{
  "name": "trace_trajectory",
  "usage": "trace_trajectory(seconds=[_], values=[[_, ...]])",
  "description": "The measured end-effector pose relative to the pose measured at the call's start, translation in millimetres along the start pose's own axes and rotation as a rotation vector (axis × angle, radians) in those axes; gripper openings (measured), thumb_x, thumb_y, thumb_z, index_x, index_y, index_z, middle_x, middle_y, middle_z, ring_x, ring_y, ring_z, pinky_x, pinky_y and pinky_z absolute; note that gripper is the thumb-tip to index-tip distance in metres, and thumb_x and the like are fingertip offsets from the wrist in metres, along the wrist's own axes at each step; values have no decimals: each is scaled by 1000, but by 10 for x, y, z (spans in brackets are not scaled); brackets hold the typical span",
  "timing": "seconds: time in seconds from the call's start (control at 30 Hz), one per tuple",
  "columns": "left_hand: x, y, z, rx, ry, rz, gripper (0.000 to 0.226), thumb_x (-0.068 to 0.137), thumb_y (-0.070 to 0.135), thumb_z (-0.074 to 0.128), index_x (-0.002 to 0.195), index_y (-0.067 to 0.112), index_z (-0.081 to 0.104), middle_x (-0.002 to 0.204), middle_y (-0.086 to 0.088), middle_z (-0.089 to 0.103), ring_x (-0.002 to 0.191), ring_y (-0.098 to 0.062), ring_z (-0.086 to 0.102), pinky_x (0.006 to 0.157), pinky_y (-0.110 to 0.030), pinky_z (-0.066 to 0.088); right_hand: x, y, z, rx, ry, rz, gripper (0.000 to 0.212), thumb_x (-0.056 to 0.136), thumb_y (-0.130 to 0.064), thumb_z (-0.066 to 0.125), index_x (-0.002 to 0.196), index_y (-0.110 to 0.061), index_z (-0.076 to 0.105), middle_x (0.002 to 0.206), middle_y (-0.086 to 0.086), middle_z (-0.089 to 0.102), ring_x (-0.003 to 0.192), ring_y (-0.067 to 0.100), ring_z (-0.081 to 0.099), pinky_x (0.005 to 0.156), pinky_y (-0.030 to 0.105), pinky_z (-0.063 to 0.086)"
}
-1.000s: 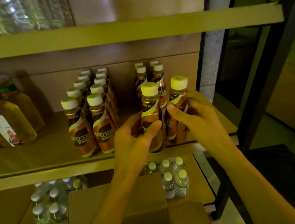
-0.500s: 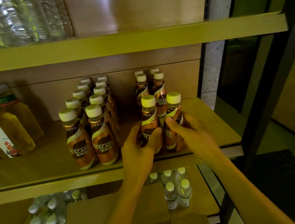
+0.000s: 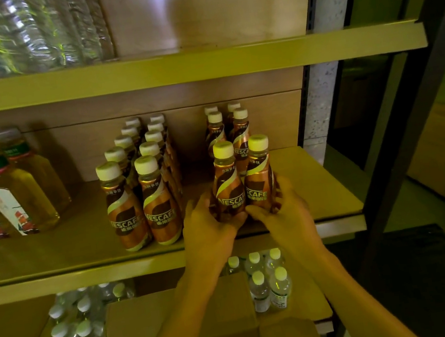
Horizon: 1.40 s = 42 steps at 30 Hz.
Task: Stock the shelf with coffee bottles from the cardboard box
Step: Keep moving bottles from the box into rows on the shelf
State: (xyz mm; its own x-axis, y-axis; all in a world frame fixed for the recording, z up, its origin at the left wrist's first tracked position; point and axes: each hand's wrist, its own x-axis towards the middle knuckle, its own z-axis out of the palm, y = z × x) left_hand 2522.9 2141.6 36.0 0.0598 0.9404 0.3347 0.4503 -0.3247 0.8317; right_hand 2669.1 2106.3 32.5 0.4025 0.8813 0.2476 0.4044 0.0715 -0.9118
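At frame centre, the left hand (image 3: 209, 227) and right hand (image 3: 285, 213) each grip one upright Nescafé coffee bottle (image 3: 228, 184) (image 3: 259, 177) on the middle shelf (image 3: 69, 247).

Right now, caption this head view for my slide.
Both hands, left hand and right hand, set two brown-labelled, cream-capped coffee bottles on the wooden shelf.

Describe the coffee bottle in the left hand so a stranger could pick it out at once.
Find the middle shelf, then the coffee group at its right end, nearest the dark upright post. At that group's front stand two bottles side by side, each gripped by hands. Yours is the left bottle of the front pair, held low by the left hand, its NESCAFE lettering facing you.
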Motion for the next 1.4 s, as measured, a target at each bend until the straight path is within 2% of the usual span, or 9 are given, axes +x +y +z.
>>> trace_trajectory(seconds=[0.17,0.27,0.47,0.7,0.83,1.03,1.17,1.33,1.4], values=[[6,1,63,17,53,7,61,67,38,89,118,18,61,114,-1,60,102,-20,60,79,-33,53,306,3,-262,30,-336,71,76,87,-2,69,148,-32,35,137,-12,57,132,15,51,100,33,47],[-15,17,76,-37,34,-18,58,69,34,88,116,19,59,108,4,67,94,-12,64,70,-21,51,344,-15,-334,-12,-419,62,82,89,-6,68,154,-32,25,147,-10,48,138,14,45,105,35,45],[-49,75,79,-44,24,-32,52,74,32,85,117,19,59,101,7,70,91,-13,69,68,-17,50,97,-64,-166,22,-136,10,77,85,-22,76,149,-29,33,119,-23,52,117,1,52,95,23,44],[168,79,210,58,8,-122,48,76,35,83,113,14,60,97,-1,69,89,-21,69,75,-37,58,283,-7,30,-67,-40,25,63,91,-22,70,145,-26,38,118,-10,59,112,14,59,88,31,51],[421,66,307,44,-13,-118,52,78,32,82,119,12,59,111,-6,68,101,-26,67,73,-30,52,539,38,92,-131,-12,7,56,90,-23,70,139,-22,43,120,1,65,104,23,66,81,40,59],[753,21,420,-9,-17,-86,57,78,26,82,126,9,57,121,-7,66,112,-25,65,82,-28,53,953,110,142,-161,-52,7,48,92,-26,69,134,-17,49,114,6,68,81,15,66,50,13,42],[900,-25,483,-15,1,-124,55,78,25,82,125,10,57,121,-8,66,109,-25,66,78,-27,51,1097,163,181,-189,-76,20,46,92,-28,68,134,-16,52,111,6,70,74,7,61,44,9,38],[965,-84,512,-19,-2,-104,53,78,26,82,124,12,61,118,-3,69,108,-20,67,75,-20,46,1103,221,212,-163,-64,-6,55,91,-27,69,140,-19,46,123,3,67,105,21,67,78,30,56],[960,-97,510,-18,-5,-98,52,78,26,82,124,13,62,117,-3,70,107,-19,67,74,-19,46,1104,226,220,-169,-64,-2,55,91,-29,70,139,-20,45,120,4,68,104,27,68,78,36,57]])
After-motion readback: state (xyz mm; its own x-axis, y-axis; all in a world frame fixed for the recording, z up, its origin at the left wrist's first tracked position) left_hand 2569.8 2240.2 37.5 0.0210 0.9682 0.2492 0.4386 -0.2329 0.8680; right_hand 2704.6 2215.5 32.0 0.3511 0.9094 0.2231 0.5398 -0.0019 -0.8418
